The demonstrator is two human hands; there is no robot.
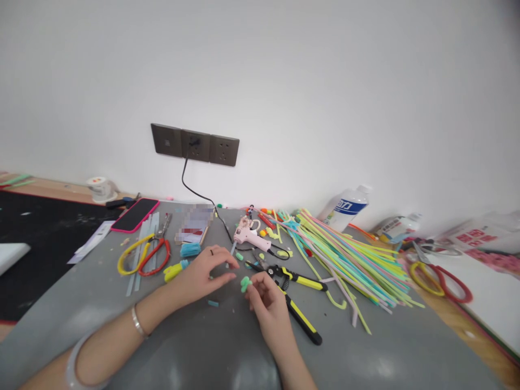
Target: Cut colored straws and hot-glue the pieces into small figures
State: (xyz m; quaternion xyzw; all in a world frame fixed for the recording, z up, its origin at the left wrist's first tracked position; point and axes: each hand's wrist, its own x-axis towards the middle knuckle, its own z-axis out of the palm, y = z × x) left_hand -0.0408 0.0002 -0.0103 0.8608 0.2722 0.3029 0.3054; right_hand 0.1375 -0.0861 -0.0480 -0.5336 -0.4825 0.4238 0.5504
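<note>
Between thumb and fingertips, my right hand [266, 298] pinches a small green fuzzy piece of bent pipe cleaner [245, 284]. My left hand [211, 271] hovers to its left, thumb and fingers apart, with nothing visible between them. Just beyond the hands lies a pink hot glue gun [252, 237], its cord running to the wall. Yellow-and-black handled wire cutters [298, 287] rest right beside my right hand. Near my left wrist are a blue fuzzy bundle [190, 249] and a yellow one [174, 271].
A big heap of coloured pipe cleaners [345, 254] spreads across the right. On the left lie red-and-yellow scissors [152, 254], clear glue sticks [140, 254] and a pink-cased phone [135, 214]. A white bottle [345, 207] leans by the wall; more scissors [441, 279] lie far right.
</note>
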